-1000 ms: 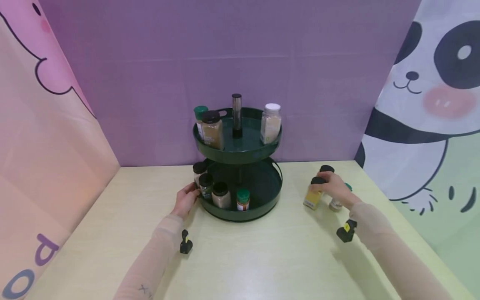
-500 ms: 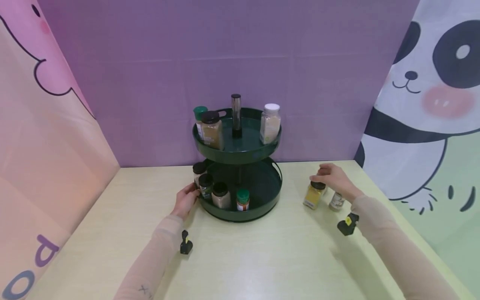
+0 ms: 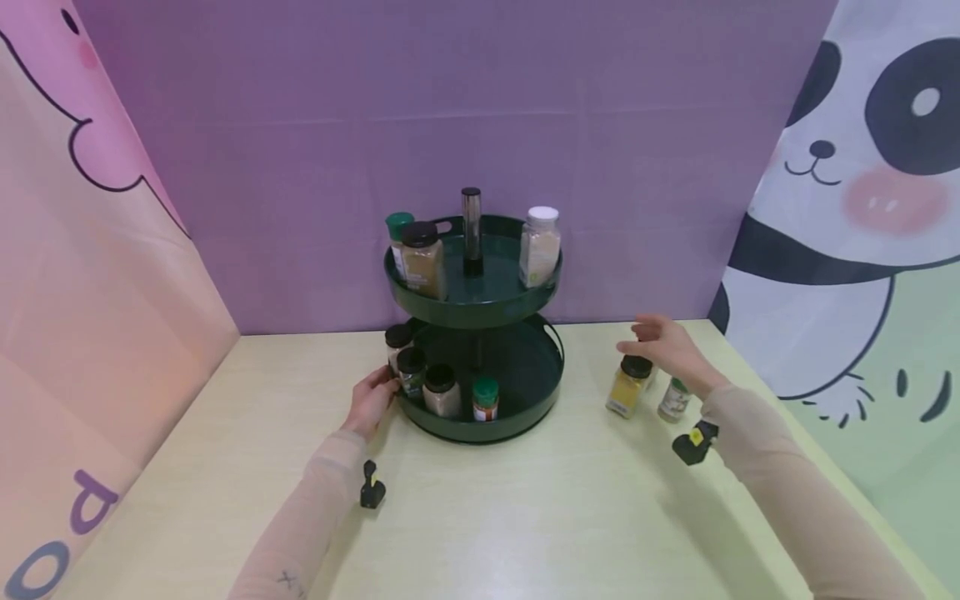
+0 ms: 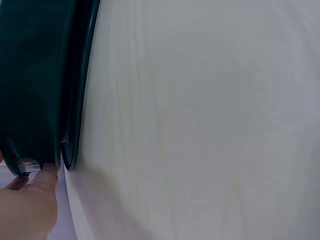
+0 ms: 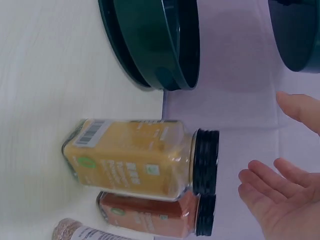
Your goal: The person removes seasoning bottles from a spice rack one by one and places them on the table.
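Observation:
A dark green two-tier spice rack [image 3: 483, 429] stands in the middle, spice jars on both tiers. At the lower tier's left side my left hand [image 3: 371, 402] grips the rim by its handle slot; in the left wrist view the fingers [image 4: 44, 180] lie against the green wall. My right hand [image 3: 670, 354] is held just above a yellow spice jar [image 3: 627, 393], fingers spread and apart from its black lid. Behind this jar stands a reddish spice jar [image 5: 150, 215], mostly hidden in the head view. Beside them is a smaller green-lidded jar [image 3: 674, 402].
Black-lidded jars [image 3: 442, 392] and a green-lidded jar [image 3: 486, 400] line the lower tier's front left. Up top are a white-lidded jar [image 3: 541, 248], a large brown-filled jar [image 3: 423, 262] and a green-lidded one [image 3: 399, 242]. A purple backdrop [image 3: 322, 167] rises behind the pale table [image 3: 480, 525].
My right hand has let go of the yellow spice jar and risen above its lid, its fingers spreading. The jar stays upright on the table. My left hand keeps its place on the rack.

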A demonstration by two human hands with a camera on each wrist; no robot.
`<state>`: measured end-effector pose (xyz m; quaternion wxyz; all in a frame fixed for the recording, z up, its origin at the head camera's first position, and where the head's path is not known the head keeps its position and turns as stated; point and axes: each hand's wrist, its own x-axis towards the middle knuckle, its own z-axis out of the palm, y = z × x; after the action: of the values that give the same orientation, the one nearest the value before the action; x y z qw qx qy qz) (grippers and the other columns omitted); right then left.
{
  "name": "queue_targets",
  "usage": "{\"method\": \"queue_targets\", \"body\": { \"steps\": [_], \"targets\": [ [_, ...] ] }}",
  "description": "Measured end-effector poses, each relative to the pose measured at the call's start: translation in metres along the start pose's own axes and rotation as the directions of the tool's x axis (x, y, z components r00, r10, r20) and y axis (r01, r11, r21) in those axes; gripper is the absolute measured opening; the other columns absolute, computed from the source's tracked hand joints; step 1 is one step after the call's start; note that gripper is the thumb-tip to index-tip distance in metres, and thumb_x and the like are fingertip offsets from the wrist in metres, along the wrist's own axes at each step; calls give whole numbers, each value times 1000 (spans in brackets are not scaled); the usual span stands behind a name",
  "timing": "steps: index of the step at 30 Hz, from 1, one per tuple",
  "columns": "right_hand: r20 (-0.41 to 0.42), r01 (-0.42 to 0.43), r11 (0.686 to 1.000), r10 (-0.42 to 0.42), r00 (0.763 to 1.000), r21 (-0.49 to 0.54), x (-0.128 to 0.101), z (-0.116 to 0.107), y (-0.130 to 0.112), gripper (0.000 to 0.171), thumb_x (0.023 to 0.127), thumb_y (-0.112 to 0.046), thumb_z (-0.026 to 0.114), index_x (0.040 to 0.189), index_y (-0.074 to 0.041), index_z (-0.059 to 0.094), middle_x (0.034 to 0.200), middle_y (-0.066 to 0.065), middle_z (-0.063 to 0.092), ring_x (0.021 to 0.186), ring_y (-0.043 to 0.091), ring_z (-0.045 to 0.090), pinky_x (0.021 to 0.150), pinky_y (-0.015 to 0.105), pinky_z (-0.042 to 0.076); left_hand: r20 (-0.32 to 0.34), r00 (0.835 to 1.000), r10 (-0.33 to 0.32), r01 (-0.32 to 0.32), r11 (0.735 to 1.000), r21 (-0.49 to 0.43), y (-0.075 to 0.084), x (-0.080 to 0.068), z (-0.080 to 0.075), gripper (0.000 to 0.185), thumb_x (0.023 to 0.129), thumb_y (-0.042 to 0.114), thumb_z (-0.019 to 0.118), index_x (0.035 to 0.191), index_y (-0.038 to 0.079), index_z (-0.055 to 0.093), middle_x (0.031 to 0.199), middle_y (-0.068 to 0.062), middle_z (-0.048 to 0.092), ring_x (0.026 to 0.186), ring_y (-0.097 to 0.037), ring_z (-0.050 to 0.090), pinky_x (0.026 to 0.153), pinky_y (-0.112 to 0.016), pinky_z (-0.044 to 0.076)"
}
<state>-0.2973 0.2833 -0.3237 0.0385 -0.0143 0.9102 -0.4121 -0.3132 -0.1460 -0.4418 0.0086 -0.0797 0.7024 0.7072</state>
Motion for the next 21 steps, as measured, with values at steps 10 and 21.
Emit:
{"method": "queue_targets", "body": {
  "steps": [10,21],
  "targets": [
    [-16,127,992,-127,992,-4,4,13,-6,76,84,-31,65,140,3,27,139,24,38,128,41,36,106,49,32,1,1000,-8,8,1000,5,0,0,0,52,90,2,41,140,-5,28,144,-21,33,129,-27,35,109,-38,31],
    [62,184,982,-186,981,30,3,34,-19,69,85,-30,64,139,-3,32,140,19,40,128,37,38,107,47,32,3,1000,-12,12,1000,16,1,0,0,53,90,2,41,141,-4,28,145,-20,32,131,-29,34,109,-38,31]
  ]
}}
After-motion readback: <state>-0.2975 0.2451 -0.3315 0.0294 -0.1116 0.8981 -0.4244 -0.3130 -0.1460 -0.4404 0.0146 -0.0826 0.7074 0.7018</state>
